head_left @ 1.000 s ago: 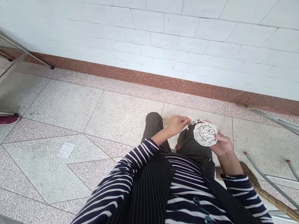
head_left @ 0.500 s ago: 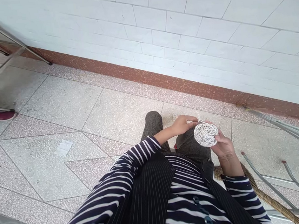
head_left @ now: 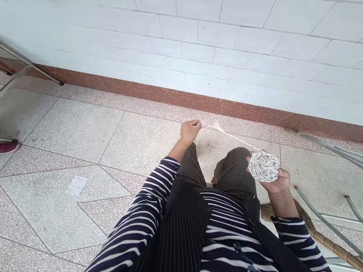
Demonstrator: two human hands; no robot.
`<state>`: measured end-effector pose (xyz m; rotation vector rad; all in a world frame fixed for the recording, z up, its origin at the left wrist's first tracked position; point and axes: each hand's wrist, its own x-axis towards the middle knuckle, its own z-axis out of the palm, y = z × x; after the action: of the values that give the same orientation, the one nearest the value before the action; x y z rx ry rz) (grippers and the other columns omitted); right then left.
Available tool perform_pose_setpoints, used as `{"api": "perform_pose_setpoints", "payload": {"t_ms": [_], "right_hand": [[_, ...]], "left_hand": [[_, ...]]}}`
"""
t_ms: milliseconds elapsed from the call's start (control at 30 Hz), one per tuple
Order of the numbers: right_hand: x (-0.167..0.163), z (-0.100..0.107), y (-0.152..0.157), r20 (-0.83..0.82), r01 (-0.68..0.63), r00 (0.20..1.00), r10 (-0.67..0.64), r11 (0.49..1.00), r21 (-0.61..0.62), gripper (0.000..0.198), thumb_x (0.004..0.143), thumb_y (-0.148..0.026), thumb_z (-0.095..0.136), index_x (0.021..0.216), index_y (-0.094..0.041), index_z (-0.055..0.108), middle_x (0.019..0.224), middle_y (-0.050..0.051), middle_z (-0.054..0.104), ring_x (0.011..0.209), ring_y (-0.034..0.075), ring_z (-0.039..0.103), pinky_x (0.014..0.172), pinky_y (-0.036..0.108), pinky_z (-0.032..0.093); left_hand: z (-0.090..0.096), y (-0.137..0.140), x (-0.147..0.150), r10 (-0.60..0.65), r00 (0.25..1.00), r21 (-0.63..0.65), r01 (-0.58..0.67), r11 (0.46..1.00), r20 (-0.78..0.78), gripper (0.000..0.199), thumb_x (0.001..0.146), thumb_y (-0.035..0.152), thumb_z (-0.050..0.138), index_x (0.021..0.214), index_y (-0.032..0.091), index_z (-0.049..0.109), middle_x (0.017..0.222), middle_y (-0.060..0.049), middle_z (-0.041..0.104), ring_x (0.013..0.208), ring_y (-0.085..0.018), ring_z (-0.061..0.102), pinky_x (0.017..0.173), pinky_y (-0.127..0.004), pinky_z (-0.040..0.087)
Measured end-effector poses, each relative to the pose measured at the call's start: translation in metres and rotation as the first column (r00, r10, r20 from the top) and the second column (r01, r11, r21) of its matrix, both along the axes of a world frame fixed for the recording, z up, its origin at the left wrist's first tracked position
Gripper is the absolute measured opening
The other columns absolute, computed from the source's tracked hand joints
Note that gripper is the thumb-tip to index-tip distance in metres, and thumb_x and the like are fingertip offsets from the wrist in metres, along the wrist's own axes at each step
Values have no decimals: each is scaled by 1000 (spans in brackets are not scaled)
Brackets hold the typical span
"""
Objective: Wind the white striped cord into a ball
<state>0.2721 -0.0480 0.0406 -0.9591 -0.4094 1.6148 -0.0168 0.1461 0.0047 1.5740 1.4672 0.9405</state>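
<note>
My right hand [head_left: 278, 181] grips a round, flat woven coil of white cord [head_left: 263, 166] with dark flecks, its thumb on the near edge and its fingers behind. From the coil's far edge a thin white cord [head_left: 238, 139] runs taut up and to the left. Its other end is pinched in my closed left hand [head_left: 190, 131], which is held out over the floor beyond my left knee. A looser, frayed bit shows along the cord close to the left hand.
A straw broom [head_left: 336, 249] lies at my right beside metal chair legs [head_left: 331, 220]. Folded metal tubing [head_left: 346, 152] rests near the wall [head_left: 204, 44]. A white paper [head_left: 76, 186] lies on the floor at left. Beyond it are a metal-legged stool [head_left: 10, 62] and a person's red shoe [head_left: 1, 147].
My left hand has moved away from the coil, up and to the left, drawing the cord out straight. My right hand and the coil have shifted slightly right.
</note>
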Motion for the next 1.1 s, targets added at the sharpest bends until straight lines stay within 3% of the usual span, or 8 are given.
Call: {"api": "perform_pose_setpoints", "payload": {"t_ms": [133,233,400,533,633,767,900,1100], "right_hand": [[18,1,-3,21,82,996,-83,995,49,58,61,-46,79,118,-39,69,135,2,66,138,35,51,120,65,30],[29,5,-1,42,64,997,-67,996,69,59,61,-45,79,118,-37,69,136,2,65,137,35,52,121,64,30],[26,19,11,69,51,996,-57,995,91,61,61,-45,81,120,-36,70,133,4,67,135,37,54,119,65,34],[15,25,23,167,68,983,-70,997,21,66,64,-39,81,128,-32,67,130,7,70,129,36,60,117,61,40],[11,22,28,207,89,975,-79,995,-42,62,66,-35,81,127,-30,67,125,6,72,124,33,64,114,56,44],[6,20,29,228,103,970,-79,990,-95,58,66,-31,80,123,-30,69,120,4,74,119,31,66,109,52,49],[3,24,28,276,70,960,-47,995,-75,53,66,-31,82,119,-28,71,121,5,73,113,30,68,101,48,54],[5,28,27,331,73,943,-33,991,-111,58,58,-26,88,114,-28,73,109,3,76,93,24,71,77,34,58]], "left_hand": [[-23,21,-29,168,985,-165,-171,971,-35,23,80,24,54,66,15,69,55,2,53,50,-10,35,53,-26,25],[-35,37,-37,173,979,-214,-193,957,-110,23,79,24,55,67,15,71,52,2,51,50,-11,36,54,-26,25],[-42,51,-13,-45,975,-202,0,979,-216,26,85,22,53,87,14,77,79,-4,72,65,-15,57,63,-26,40],[-36,31,26,-247,954,-185,215,959,-169,36,90,16,52,121,16,72,121,-9,74,101,-21,68,91,-31,50],[-18,-1,59,-451,885,-93,461,882,110,32,95,21,53,120,18,73,127,-8,72,118,-21,65,108,-34,45],[14,-34,95,-587,705,27,630,776,399,31,94,31,61,118,16,73,124,-10,73,118,-21,65,109,-35,44],[30,-40,108,-666,620,-43,744,666,416,33,90,39,67,113,17,75,110,-6,75,105,-19,67,95,-30,47],[41,-36,91,-744,567,-145,819,555,352,40,83,52,70,74,13,75,71,-2,69,71,-13,60,71,-24,42]]}}
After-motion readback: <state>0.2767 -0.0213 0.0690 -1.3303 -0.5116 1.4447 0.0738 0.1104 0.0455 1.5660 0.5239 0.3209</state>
